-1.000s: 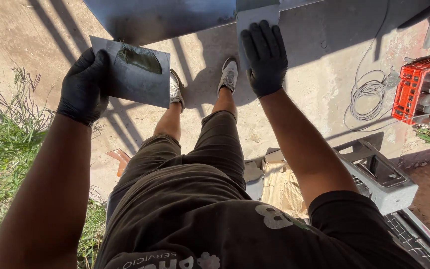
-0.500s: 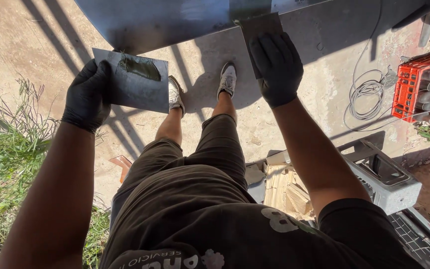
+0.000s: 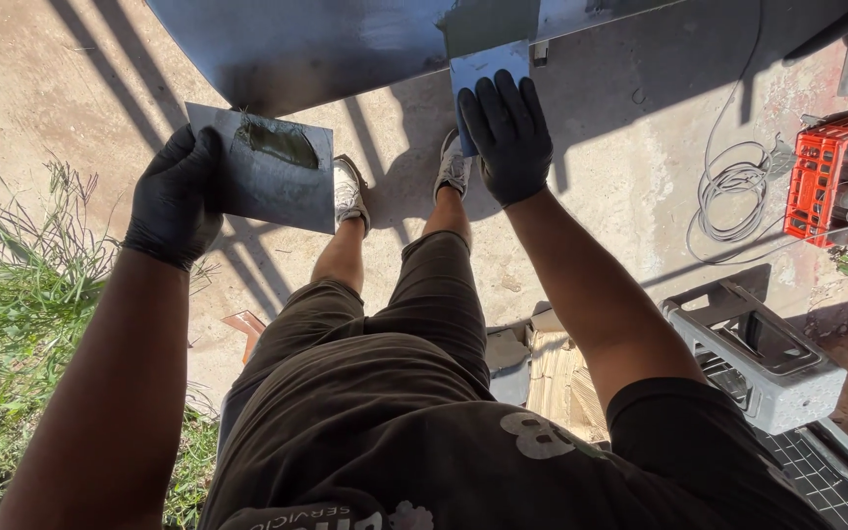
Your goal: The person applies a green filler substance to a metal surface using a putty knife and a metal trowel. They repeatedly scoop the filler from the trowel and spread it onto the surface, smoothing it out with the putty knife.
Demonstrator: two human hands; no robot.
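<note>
My left hand (image 3: pixel 177 194), in a black glove, grips the left edge of a flat grey metal plate (image 3: pixel 277 191) that carries a smear of dark green-grey putty (image 3: pixel 279 143) near its top. My right hand (image 3: pixel 507 137), also gloved in black, presses a light blue flat spreader blade (image 3: pixel 488 71) against the lower edge of a large dark grey panel (image 3: pixel 326 44) that slants across the top of the view. A patch of the same putty (image 3: pixel 491 22) sits on the panel just above the blade. My legs and pale shoes (image 3: pixel 350 191) show below.
Sunlit concrete ground (image 3: pixel 80 98) lies far below, with grass (image 3: pixel 22 314) at the left. An orange crate (image 3: pixel 821 162) of bottles and a coiled cable (image 3: pixel 733 196) are at the right. A grey plastic crate (image 3: pixel 758 353) stands by my right elbow.
My right hand has pushed the spreader blade upward onto the panel's edge. The left hand with the plate has stayed about level, shifting slightly down in view.
</note>
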